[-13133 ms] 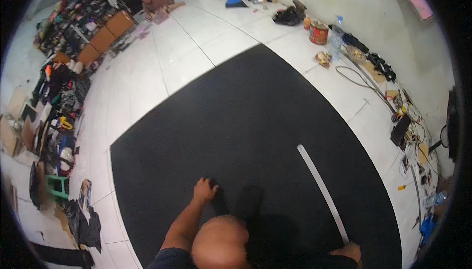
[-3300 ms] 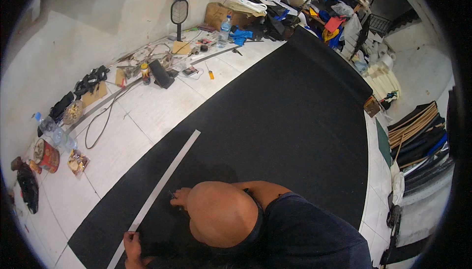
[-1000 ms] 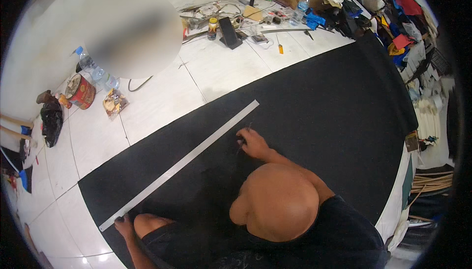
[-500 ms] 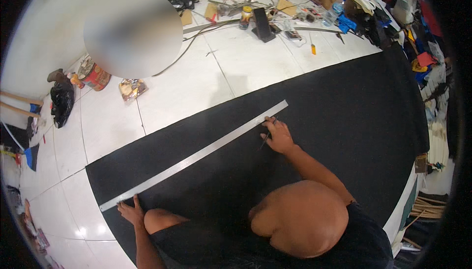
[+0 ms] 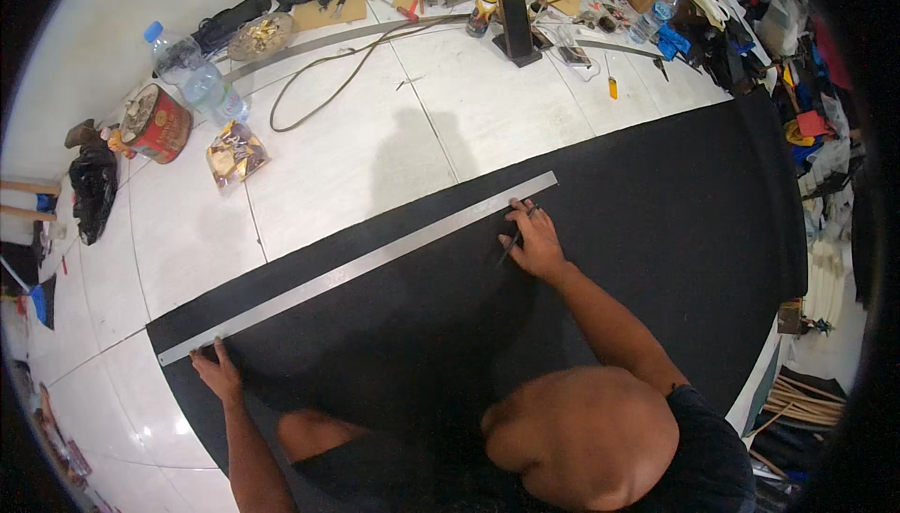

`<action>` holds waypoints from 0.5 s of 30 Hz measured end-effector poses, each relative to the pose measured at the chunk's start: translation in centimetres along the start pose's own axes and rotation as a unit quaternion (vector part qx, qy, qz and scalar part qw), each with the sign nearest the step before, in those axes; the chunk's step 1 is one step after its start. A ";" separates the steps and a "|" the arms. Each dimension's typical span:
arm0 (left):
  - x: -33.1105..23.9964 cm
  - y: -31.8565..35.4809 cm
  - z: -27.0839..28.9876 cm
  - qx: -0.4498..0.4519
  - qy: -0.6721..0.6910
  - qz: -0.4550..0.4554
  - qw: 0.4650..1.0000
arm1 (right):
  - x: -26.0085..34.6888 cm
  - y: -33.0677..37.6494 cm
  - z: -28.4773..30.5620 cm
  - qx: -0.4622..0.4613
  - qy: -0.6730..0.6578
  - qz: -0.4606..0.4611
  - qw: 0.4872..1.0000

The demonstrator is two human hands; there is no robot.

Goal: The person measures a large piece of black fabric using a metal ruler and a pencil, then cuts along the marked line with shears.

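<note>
The left grip [image 5: 218, 372] is open, its fingers spread and touching the near edge of a long metal ruler [image 5: 347, 274]. The right grip [image 5: 536, 243] is closed around a thin dark tool [image 5: 507, 251], and its fingertips are at the ruler too, close to the other end. The ruler lies flat, just ahead of both grips. One end pokes out a bit to the left of the left grip, and the other goes a bit past the right grip. Under both grips is a big black cloth [image 5: 684, 223], spread on the white tile floor [image 5: 328, 176]. Far ahead of the left grip are a shiny snack packet [image 5: 234, 154], a red tin [image 5: 161, 129] and a clear plastic bottle [image 5: 197, 73] with a blue cap. A bent cord [image 5: 323, 101] lies far ahead, between the two grips. To the right of the left grip is a bare knee [image 5: 314, 433].
</note>
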State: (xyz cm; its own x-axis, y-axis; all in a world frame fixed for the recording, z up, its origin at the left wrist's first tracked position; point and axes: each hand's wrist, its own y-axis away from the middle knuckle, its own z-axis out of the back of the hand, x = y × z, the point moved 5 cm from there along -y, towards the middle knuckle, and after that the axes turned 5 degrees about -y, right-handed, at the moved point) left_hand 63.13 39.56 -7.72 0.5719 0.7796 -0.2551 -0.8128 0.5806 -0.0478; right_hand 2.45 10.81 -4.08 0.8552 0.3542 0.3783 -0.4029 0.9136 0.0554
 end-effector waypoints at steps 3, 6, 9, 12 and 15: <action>-1.1 -0.1 -0.3 0.013 0.058 0.057 0.997 | -0.2 0.2 -0.1 -0.012 -0.002 0.015 1.000; -0.7 0.1 -0.1 -0.095 -0.031 0.020 0.995 | 0.2 -0.3 -0.2 -0.005 0.003 0.017 1.000; -2.4 0.7 0.3 -0.102 -0.046 0.038 0.993 | 0.0 -0.3 -0.4 -0.002 -0.002 0.022 1.000; -2.9 0.8 0.5 -0.111 -0.059 0.026 0.992 | -0.2 -0.2 -0.5 0.008 0.009 -0.005 1.000; -2.2 0.4 0.1 -0.114 -0.059 0.014 0.992 | 0.1 -0.4 -0.6 0.002 0.009 0.010 1.000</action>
State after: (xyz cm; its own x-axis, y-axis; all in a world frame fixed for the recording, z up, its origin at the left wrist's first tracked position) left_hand 61.62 38.10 -7.08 0.5465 0.8247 -0.1455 -0.8251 0.5005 -0.2620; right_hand 2.88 10.59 -4.57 0.8527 0.3768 0.3618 -0.4220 0.9051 0.0520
